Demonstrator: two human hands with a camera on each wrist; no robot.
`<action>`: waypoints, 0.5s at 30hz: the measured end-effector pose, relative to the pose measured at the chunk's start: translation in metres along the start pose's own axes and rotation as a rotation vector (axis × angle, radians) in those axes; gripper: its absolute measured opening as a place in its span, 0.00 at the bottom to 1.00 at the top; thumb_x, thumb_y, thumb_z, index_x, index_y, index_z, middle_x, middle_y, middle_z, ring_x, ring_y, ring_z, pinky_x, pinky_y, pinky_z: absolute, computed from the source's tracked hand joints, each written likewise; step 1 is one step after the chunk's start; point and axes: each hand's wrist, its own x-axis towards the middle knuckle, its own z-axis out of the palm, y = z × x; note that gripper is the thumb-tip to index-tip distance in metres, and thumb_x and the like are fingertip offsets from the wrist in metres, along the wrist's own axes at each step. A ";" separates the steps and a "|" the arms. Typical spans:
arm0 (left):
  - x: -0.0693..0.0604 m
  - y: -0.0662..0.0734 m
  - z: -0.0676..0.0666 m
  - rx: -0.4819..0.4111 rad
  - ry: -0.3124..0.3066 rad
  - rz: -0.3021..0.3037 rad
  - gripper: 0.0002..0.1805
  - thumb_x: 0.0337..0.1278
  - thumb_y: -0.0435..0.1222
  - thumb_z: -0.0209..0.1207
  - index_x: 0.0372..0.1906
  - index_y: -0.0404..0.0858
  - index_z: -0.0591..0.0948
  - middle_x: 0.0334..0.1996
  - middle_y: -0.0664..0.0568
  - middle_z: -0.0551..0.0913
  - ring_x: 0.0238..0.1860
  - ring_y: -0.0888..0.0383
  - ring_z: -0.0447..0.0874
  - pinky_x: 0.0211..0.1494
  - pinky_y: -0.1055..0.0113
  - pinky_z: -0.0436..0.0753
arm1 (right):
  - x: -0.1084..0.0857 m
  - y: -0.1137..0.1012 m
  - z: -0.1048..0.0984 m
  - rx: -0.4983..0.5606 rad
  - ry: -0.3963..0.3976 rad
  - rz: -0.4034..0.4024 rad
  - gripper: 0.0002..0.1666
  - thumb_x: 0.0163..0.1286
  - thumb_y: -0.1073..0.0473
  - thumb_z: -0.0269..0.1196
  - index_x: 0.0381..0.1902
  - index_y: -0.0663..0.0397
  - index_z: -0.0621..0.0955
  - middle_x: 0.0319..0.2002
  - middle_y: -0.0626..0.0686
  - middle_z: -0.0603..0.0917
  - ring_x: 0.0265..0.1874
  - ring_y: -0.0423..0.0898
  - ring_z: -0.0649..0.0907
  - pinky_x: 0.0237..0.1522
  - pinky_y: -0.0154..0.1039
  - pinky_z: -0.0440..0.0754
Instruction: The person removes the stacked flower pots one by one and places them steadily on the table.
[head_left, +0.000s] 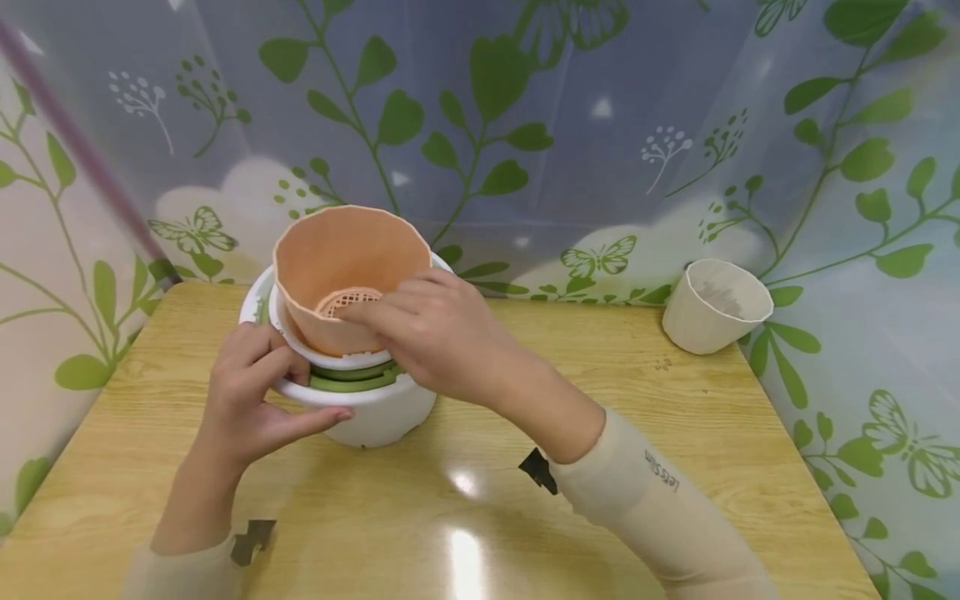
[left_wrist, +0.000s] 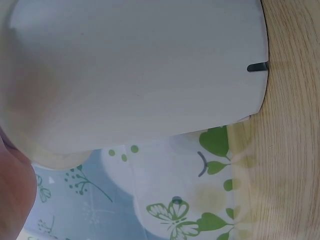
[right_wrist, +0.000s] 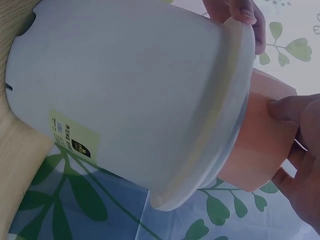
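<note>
On the table's left side stands a large white flowerpot (head_left: 375, 421), with green flowerpot rims (head_left: 352, 381) and another white rim nested inside. An orange flowerpot (head_left: 352, 237) with a mesh bottom sits innermost, tilted and sticking up above the others. My left hand (head_left: 247, 404) grips the large pot's rim, fingers over it and thumb along the outside. With my right hand (head_left: 446, 337) I pinch the orange pot's wall; the right wrist view shows the thumb (right_wrist: 285, 107) on its outside. The left wrist view is mostly filled by the white pot's side (left_wrist: 140, 75).
A cream flowerpot (head_left: 716, 308) stands apart at the table's far right corner. The wooden table (head_left: 375, 517) meets a leaf-patterned curtain (head_left: 555, 183) at the back and sides. The white pot carries a yellow-green label (right_wrist: 75, 140).
</note>
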 end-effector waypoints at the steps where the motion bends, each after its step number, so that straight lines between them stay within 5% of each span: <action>1: 0.000 0.000 0.000 -0.001 0.001 0.001 0.36 0.45 0.64 0.69 0.17 0.38 0.69 0.20 0.51 0.64 0.28 0.55 0.58 0.41 0.68 0.55 | 0.000 0.001 -0.001 0.000 0.004 -0.002 0.14 0.70 0.62 0.60 0.50 0.42 0.84 0.28 0.40 0.85 0.26 0.39 0.80 0.44 0.38 0.77; 15: -0.001 -0.001 0.001 0.005 -0.005 0.002 0.36 0.44 0.65 0.69 0.17 0.38 0.70 0.21 0.51 0.65 0.29 0.55 0.58 0.41 0.68 0.55 | -0.003 0.004 -0.016 0.032 0.064 -0.011 0.13 0.69 0.63 0.60 0.47 0.45 0.85 0.33 0.42 0.88 0.35 0.41 0.85 0.51 0.41 0.77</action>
